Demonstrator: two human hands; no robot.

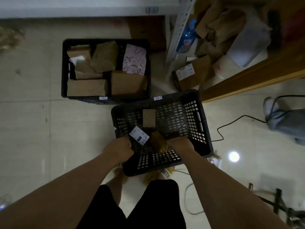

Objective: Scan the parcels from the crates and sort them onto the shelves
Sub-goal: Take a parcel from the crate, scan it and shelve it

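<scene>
Over the crate (204,126), both hands are full.
Left hand (118,148) grips labelled box (139,135); right hand (179,143) grips brown box (158,141).

A parcel stockroom, tagged black crate (194,123) lay under the left hand (118,147) and right hand (179,143), second crate (65,70) packed with brown parcels (87,87) stood just beyond them, cardboard boxes (193,76) heaped under metal shelving (179,30) beyond and rightward, tiled floor (33,121).

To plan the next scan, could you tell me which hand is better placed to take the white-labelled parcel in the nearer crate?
Left, probably. The left hand grips the rim of the nearer crate right beside the white-labelled parcel; the right hand lies beyond the brown parcel, which sits between them.
</scene>
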